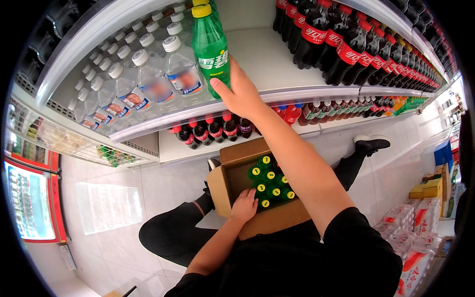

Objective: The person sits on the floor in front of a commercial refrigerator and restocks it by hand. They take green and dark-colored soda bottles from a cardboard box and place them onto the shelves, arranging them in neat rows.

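Observation:
My right hand (241, 91) grips the lower part of an upright green Sprite bottle (209, 44) with a yellow cap, at the front of the shelf beside water bottles with white caps (183, 67). Behind that bottle another yellow cap partly shows. Between my legs stands an open cardboard box (219, 189) holding several green bottles with yellow caps (271, 175). My left hand (245, 205) reaches into the box and touches or lies beside the bottles at its left; its fingertips are partly hidden, and whether it grips one is unclear.
Cola bottles with red labels (349, 54) fill the shelf's right part. Small dark bottles (215, 130) line the lower shelf (189, 154). Plastic-wrapped drink packs (412, 252) are stacked at right. A red-framed drinks fridge (55, 208) stands at far left.

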Demonstrator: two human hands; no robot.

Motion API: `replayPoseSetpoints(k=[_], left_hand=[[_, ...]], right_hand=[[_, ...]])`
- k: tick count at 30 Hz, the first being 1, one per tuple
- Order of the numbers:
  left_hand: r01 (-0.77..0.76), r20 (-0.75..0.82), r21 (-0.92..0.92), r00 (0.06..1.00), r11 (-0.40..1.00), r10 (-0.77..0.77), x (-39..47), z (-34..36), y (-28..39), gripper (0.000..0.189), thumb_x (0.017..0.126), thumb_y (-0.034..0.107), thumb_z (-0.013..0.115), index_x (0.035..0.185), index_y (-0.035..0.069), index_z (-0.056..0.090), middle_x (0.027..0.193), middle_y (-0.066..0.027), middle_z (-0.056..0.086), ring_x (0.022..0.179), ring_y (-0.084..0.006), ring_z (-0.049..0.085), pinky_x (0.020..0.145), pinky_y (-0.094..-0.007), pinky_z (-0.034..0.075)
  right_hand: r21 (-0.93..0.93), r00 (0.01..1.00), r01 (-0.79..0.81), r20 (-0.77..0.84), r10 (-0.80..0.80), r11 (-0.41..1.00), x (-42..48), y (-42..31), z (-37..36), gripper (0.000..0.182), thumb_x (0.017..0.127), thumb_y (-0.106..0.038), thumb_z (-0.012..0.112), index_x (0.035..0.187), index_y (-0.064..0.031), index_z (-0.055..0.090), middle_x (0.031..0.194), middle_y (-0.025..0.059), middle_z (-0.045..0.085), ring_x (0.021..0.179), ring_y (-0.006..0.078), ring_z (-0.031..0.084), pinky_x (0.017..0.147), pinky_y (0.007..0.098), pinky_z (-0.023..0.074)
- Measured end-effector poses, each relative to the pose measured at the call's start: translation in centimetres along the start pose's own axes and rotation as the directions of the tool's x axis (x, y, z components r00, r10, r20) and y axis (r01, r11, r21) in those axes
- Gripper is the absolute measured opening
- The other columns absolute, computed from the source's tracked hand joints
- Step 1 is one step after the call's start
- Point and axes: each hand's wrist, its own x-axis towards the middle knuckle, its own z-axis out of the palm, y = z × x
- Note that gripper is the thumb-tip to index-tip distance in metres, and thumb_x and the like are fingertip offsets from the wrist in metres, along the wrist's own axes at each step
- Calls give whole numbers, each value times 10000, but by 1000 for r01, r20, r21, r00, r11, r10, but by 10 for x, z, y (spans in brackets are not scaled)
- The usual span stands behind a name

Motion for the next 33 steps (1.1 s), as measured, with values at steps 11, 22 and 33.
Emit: replayPoseSetpoints(k=[11, 22, 33], left_hand=[[-7, -44, -72, 999, 997, 4, -3, 7, -18, 424, 926, 78, 700, 1328, 30, 578, 1245, -226, 651, 1216, -448, 620, 1018, -522, 541], [12, 16, -129, 1000, 992, -10, 16, 25, -33, 446, 909, 35, 721, 1328, 8, 572, 1290, -245, 632, 1240, -463, 604, 1043, -516, 522], [87, -34, -140, 995, 986, -93, 22, 45, -30, 403, 924, 125, 789, 1218, 41, 527, 1175, -268, 698, 1072, -501, 677, 844, -547, 576]], right_hand=[[4, 920, 83, -385, -75, 997, -104, -16, -18, 445, 898, 4, 657, 1338, 15, 593, 1490, 265, 528, 1371, 421, 546, 1124, 490, 491], [-321, 960, -279, -79, 268, 905, -363, 68, -16, 333, 805, 86, 657, 1104, -58, 675, 1460, 195, 555, 1358, 433, 517, 1145, 496, 434], [-530, 961, -213, 38, 274, 821, -391, 84, -30, 273, 779, -16, 696, 1049, -60, 685, 1384, 188, 605, 1324, 444, 559, 1083, 556, 452]])
